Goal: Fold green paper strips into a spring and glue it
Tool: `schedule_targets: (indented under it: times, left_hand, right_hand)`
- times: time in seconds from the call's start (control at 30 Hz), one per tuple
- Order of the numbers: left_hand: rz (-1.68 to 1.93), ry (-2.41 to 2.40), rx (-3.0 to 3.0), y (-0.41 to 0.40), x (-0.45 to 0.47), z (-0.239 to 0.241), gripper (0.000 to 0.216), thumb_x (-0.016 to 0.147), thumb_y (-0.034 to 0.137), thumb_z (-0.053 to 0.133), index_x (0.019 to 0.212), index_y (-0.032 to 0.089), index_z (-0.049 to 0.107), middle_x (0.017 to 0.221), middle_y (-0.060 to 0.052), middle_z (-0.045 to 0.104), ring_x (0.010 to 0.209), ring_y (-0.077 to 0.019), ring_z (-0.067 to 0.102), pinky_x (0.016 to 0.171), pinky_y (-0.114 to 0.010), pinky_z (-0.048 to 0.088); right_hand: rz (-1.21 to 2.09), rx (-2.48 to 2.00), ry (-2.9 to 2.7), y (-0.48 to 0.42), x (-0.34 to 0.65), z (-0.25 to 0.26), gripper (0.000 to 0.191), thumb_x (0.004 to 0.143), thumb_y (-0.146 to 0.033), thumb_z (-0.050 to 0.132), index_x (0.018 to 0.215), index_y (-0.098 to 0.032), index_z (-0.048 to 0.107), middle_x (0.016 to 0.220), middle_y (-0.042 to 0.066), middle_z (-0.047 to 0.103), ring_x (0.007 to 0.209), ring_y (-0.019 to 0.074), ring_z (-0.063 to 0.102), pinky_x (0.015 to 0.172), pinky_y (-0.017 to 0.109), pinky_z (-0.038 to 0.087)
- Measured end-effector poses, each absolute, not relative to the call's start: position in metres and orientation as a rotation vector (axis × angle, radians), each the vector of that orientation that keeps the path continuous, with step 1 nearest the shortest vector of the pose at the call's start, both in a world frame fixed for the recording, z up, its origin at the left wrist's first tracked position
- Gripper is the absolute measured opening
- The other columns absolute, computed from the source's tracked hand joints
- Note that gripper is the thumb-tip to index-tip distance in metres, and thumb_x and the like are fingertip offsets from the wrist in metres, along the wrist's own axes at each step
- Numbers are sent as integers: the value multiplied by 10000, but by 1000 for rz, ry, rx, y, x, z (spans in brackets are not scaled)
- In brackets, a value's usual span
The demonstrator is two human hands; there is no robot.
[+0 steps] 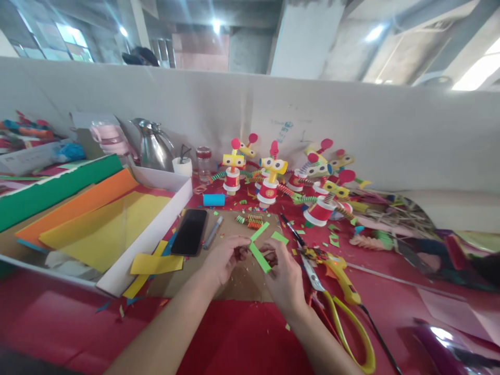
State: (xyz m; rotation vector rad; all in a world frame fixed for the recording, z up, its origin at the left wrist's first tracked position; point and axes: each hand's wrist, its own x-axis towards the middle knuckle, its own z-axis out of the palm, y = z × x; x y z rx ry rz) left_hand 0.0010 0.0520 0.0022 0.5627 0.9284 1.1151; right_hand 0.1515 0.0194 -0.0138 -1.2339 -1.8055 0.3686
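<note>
Bare forearms (pixel 172 320), one pair, ending in left hand (pixel 223 260) and right hand (pixel 288 281), both pinching a bent green paper strip (pixel 260 258) between them, liable to tear if tugged apart.

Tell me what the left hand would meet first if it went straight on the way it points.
Most likely the V-shaped green paper, touching or nearly touching the left hand; past it, perhaps the right hand, though depth is unclear.
</note>
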Motion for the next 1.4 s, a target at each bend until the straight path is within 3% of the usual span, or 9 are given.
schedule_targets:
  times: [0.1,0.2,0.4,0.57,0.73,0.87,1.0,1.1,1.4]
  left_hand:
    - [1146,990,525,53,-1,2,89,565,164,693,598,132,618,552,36,532,500,-63,445,525,-213,329]
    - [1159,971,574,51,0,1,84,586,191,668,636,131,637,593,27,547,539,-77,465,548,-224,342]
    - [1066,880,678,45,6,4,116,593,196,713,679,134,664,638,20,568,553,-74,472,563,-227,339]
    - [1064,900,560,45,8,4,247,560,241,818,747,137,695,706,-18,640,617,-103,560,626,-245,396]
    - [1076,820,575,45,9,3,286,535,257,855,745,135,704,676,-7,643,555,-72,529,580,-218,392]
    - [1089,842,621,46,6,2,332,504,284,869,753,133,709,696,-21,658,594,-97,562,613,-233,424]
    - [1104,890,700,45,5,3,323,543,304,849,783,139,709,721,-37,670,649,-123,590,649,-245,431]
    - [1117,920,798,44,7,4,290,600,310,816,816,144,715,788,-57,688,729,-152,609,695,-263,433]
    - [1091,980,899,45,5,1,205,611,259,793,774,150,734,767,-62,693,729,-167,604,735,-297,433]
  right_hand:
    - [369,-1227,-1814,20,150,-10,444,823,-122,514,1240,-274,501,952,38,640,707,150,646,647,251,517]
    - [320,-1167,-1937,20,150,-9,368,892,-162,473,1227,-289,559,1021,64,644,821,171,655,733,274,523]
    - [189,-1072,-2003,19,154,-12,349,901,-131,458,1175,-258,632,1041,77,688,887,185,669,794,284,531]
    - [23,-1077,-2023,20,157,-7,294,898,-152,476,1088,-232,686,973,89,715,880,194,674,775,289,532]
    - [15,-1105,-2017,20,155,-6,304,895,-139,463,1083,-229,685,996,95,707,874,192,674,734,273,530]
    - [168,-1138,-1906,18,150,-5,234,885,-175,490,994,-230,689,938,79,700,826,185,669,726,272,517]
    - [637,-1214,-1552,20,146,-2,139,872,-270,521,885,-197,639,783,49,690,671,168,653,557,241,494]
    - [927,-1163,-1416,25,145,-3,189,821,-358,609,873,-180,646,778,53,713,676,185,670,567,257,506]
    - [974,-1175,-1335,28,144,-6,207,757,-367,679,829,-177,718,787,49,731,730,201,667,672,301,514]
